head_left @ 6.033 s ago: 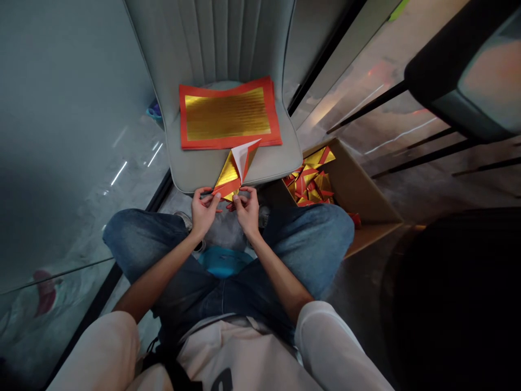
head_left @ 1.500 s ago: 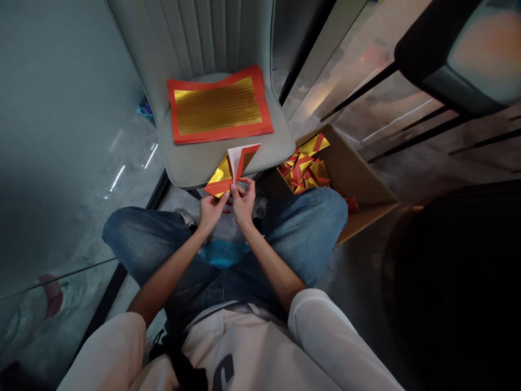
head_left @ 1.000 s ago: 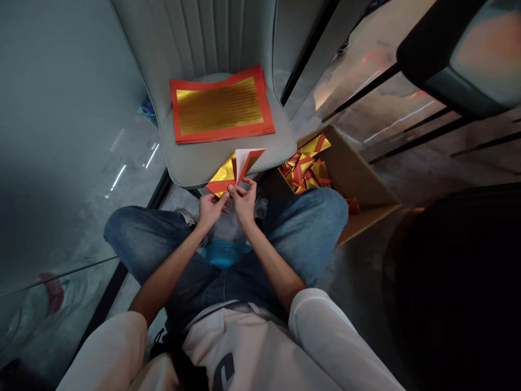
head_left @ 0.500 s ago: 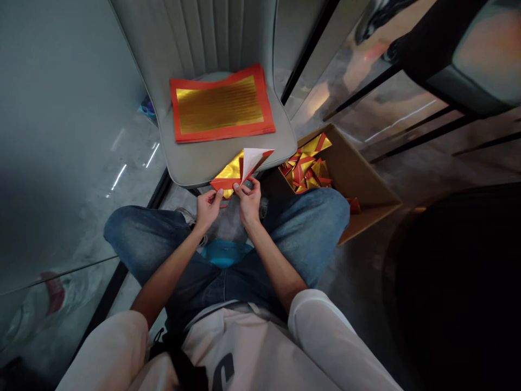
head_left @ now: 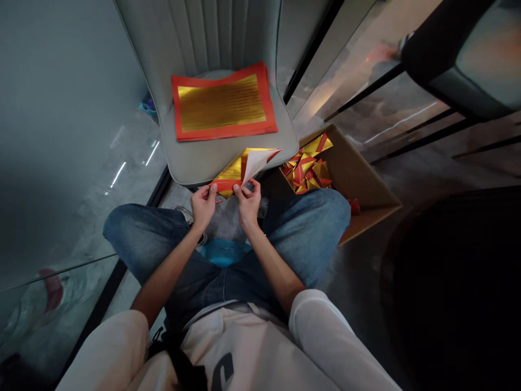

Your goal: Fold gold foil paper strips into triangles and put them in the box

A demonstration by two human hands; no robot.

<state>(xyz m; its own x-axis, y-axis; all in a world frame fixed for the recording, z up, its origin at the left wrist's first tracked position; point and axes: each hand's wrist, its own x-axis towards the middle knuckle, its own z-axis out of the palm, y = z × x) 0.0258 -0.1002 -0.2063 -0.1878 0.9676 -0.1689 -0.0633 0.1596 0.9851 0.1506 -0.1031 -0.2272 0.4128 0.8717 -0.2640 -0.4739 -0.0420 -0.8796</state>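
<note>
One folded sheet (head_left: 238, 172): gold foil with a red border and a white underside, its white flap curling open; on my feed it sits low and centre, over the chair's front edge.
Left hand (head_left: 202, 206): thumb and fingers pinched on the sheet's lower red edge, left of centre.
Right hand (head_left: 248, 204): thumb and forefinger pinched on the white flap, just beside the left hand.
Seat: a stack of red-bordered gold sheets (head_left: 223, 102) lies flat on a grey upholstered chair (head_left: 195, 160), upper centre.
Box: a cardboard box (head_left: 366, 187) at centre right holds a heap of folded gold-and-red triangles (head_left: 307, 171).
Lap: crossed legs in blue jeans (head_left: 309, 217) below both hands, a turquoise object (head_left: 225, 252) between them.
</note>
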